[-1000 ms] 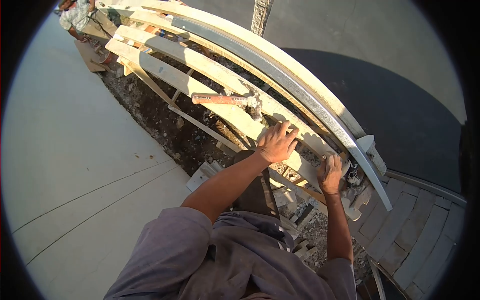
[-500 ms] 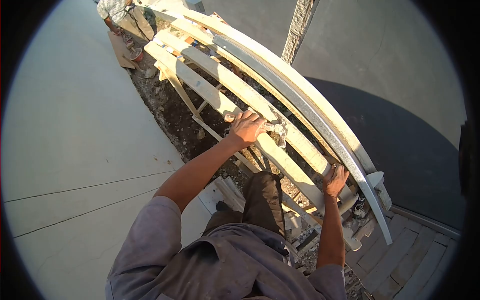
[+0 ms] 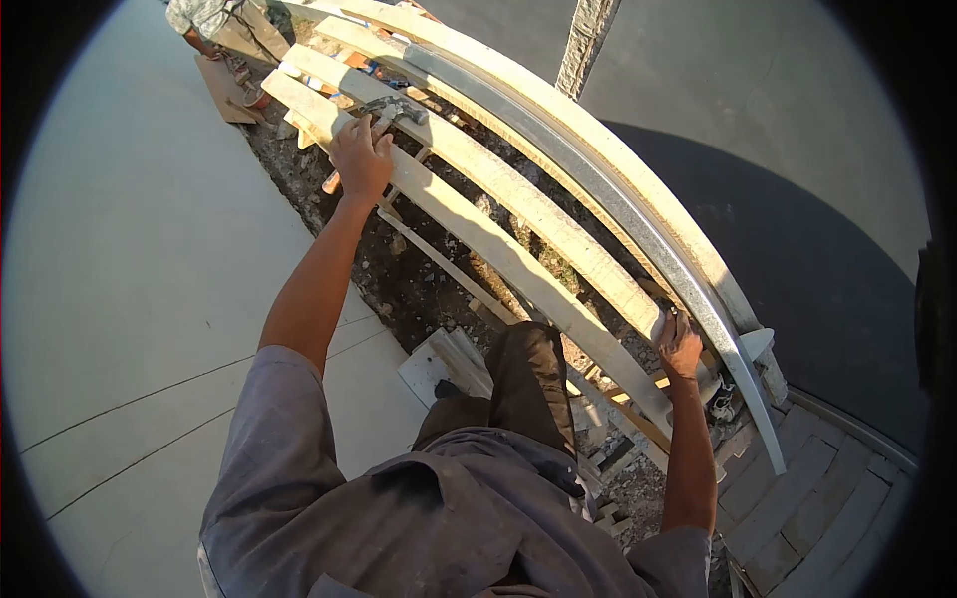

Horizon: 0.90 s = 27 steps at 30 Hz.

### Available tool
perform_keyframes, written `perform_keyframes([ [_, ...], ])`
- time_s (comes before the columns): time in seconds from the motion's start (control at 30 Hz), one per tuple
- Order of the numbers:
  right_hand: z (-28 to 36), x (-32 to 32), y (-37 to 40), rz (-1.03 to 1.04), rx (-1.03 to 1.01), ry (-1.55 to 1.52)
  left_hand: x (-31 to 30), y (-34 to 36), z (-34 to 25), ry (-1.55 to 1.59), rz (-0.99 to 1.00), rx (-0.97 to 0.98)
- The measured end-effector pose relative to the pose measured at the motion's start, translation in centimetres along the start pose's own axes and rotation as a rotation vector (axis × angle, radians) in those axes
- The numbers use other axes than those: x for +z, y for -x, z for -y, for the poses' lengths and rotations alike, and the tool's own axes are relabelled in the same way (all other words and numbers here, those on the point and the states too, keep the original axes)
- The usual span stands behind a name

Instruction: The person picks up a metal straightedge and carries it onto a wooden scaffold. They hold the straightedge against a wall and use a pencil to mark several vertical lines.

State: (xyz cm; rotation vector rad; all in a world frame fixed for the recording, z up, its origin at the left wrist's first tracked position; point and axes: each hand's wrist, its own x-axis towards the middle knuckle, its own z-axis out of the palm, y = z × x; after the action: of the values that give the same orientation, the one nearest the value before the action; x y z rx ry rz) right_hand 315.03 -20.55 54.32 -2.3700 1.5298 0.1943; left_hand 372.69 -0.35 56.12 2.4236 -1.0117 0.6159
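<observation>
My left hand (image 3: 363,164) is closed round a hammer (image 3: 401,108), whose metal head lies over the second plank and whose handle end shows below the hand. It rests at the far part of the nearest long wooden plank (image 3: 498,244). At the near end of the second wooden plank (image 3: 558,224), my right hand (image 3: 680,349) grips the plank's end, fingers curled over it. Beyond these lie a grey metal bar (image 3: 598,189) and more pale planks (image 3: 658,189), all side by side. The fisheye lens makes them look curved.
Soil and rubble (image 3: 399,259) lie under the planks. A pale wall (image 3: 150,249) stands at left, a grey wall (image 3: 718,80) at right. Another person (image 3: 234,25) bends at top left near a reddish bucket (image 3: 256,98). Paving boards (image 3: 797,488) cover the lower right.
My left hand has moved with the hammer toward the far end of the planks. My right hand stays on the second plank's end. The nearest plank's near end has shifted slightly toward me.
</observation>
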Motion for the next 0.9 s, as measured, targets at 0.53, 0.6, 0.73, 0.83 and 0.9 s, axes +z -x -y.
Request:
perform_keyframes([
  [0.53,-2.1,2.0,0.7,-0.027,-0.282,-0.086,0.7,2.7,-12.1,0.155,0.728,0.553],
  [0.6,-0.7,0.7,-0.2,-0.108,-0.287,-0.159,0.9,2.5,-12.4,0.152,0.762,0.523],
  [0.73,-1.6,1.2,0.3,-0.010,-0.281,-0.190,0.4,2.4,-12.6,0.111,0.845,0.485],
  [0.83,-1.3,1.4,0.2,0.001,-0.257,-0.182,0.6,2.1,-12.8,0.095,0.874,0.465],
  [0.9,-1.6,1.7,0.3,0.008,-0.248,-0.193,0.5,2.2,-12.9,0.078,0.894,0.448],
])
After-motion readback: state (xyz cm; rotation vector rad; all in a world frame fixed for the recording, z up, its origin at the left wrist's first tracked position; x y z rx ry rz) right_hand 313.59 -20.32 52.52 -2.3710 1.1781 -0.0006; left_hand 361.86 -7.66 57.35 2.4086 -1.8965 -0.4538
